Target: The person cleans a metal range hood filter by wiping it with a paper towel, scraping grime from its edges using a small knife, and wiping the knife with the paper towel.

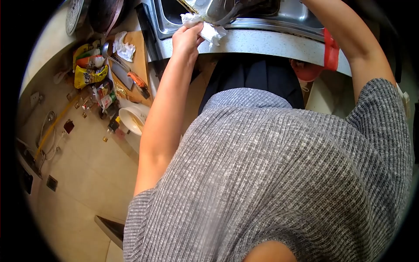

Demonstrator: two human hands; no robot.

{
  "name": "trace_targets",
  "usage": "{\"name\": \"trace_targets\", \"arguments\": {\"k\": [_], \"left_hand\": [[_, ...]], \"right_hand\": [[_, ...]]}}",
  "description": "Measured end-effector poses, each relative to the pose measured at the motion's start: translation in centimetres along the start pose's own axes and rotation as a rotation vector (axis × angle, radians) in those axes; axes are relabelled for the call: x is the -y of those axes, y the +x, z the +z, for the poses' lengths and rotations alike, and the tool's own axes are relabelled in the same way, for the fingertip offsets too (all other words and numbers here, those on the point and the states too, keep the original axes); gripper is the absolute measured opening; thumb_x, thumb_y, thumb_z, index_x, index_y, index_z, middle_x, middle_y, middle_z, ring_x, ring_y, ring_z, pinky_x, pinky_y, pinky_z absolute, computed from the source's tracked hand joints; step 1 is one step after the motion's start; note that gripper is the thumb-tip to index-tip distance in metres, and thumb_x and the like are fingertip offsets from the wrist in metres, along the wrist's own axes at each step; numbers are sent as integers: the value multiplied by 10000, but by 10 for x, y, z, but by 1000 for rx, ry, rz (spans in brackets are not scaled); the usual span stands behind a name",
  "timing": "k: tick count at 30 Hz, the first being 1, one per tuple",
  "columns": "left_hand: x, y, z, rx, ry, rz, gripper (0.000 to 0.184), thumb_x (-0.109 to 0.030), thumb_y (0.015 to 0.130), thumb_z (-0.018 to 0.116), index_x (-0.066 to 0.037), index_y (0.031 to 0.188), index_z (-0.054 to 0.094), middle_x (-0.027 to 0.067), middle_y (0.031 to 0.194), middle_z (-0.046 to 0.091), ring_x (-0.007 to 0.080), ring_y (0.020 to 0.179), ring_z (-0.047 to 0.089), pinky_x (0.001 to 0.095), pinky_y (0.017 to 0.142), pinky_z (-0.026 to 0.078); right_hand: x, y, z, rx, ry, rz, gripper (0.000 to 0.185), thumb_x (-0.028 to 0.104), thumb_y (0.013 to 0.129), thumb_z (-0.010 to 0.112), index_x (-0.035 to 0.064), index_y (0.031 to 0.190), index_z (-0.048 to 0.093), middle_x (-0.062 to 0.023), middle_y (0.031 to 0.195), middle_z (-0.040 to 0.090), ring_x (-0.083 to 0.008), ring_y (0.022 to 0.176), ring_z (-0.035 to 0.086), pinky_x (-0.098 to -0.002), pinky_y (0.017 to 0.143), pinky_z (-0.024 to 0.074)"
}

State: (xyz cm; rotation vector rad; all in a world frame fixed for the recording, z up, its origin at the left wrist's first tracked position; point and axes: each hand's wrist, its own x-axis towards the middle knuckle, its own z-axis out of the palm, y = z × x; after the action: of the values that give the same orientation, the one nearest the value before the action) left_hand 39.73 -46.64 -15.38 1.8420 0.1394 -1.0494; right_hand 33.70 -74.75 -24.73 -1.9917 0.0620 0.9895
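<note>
My left hand (187, 41) is closed on a crumpled white tissue (211, 34) at the front edge of the sink (279, 32). Part of the tissue sticks out past my fingers on both sides. Right beside it, a shiny metal piece (214, 9) lies over the sink, cut off by the top of the view; I cannot make out its kind, nor whether my fingers also touch it. My right forearm (345, 26) reaches over the right side of the sink, and my right hand is beyond the top edge, out of view.
A speckled counter edge (262, 41) runs before me, with a red cloth-like strip (331, 52) hanging over it. To the left are a wooden board (142, 56), a knife with an orange handle (139, 81), another crumpled tissue (124, 48), yellow packets (89, 76) and a white bowl (127, 118).
</note>
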Motion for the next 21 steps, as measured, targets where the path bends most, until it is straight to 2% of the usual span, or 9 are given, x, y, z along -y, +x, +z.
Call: {"name": "trace_targets", "arguments": {"k": [1,4,7,10,13,16,17,21], "left_hand": [[0,0,0,-4,4,-5,286,-70,865,627,15,1128,556,90,1054,634,181,933,628,300,817,504],[-1,0,0,-7,15,-11,288,-75,866,629,15,1129,557,89,1054,634,178,936,626,296,818,503],[1,2,-2,13,24,-4,296,-88,870,628,15,1138,555,87,1055,635,174,943,623,295,823,498],[2,2,-5,43,45,2,304,-103,876,627,10,1149,553,82,1063,633,171,949,620,295,830,493],[2,0,-8,61,55,0,308,-113,879,627,3,1155,554,77,1072,631,168,953,619,295,833,490],[2,-3,-9,75,35,7,304,-117,883,624,-1,1155,554,71,1076,631,166,957,620,294,833,491],[1,-5,-8,71,35,11,302,-117,885,623,-1,1155,553,70,1074,631,165,957,620,294,832,491],[1,-4,-8,69,27,10,304,-118,888,620,-2,1159,546,67,1070,631,164,959,621,291,832,494]], "right_hand": [[1,-5,3,-9,94,47,293,226,866,643,60,1107,623,-30,904,646,-164,814,576,-344,716,474],[-12,2,14,-42,197,1,262,225,868,642,42,1055,634,-12,838,629,-142,747,558,-308,659,457],[-19,7,14,67,285,-17,233,225,866,647,39,1005,636,14,785,607,-112,688,529,-274,615,428],[-19,-8,19,36,329,-87,215,237,873,635,48,975,641,33,749,586,-87,653,503,-250,588,402],[-21,-34,21,-18,298,-89,233,263,876,620,52,974,640,18,749,588,-107,670,516,-269,609,418],[-13,-52,32,-202,136,-51,246,291,871,613,69,975,638,-4,755,606,-133,691,542,-292,631,438],[-4,-62,33,-238,93,26,276,337,869,600,90,986,635,-32,813,640,-176,776,586,-338,743,446],[12,-69,38,-337,-104,1,316,380,873,567,109,1021,634,-59,925,661,-223,925,597,-421,913,359]]}}
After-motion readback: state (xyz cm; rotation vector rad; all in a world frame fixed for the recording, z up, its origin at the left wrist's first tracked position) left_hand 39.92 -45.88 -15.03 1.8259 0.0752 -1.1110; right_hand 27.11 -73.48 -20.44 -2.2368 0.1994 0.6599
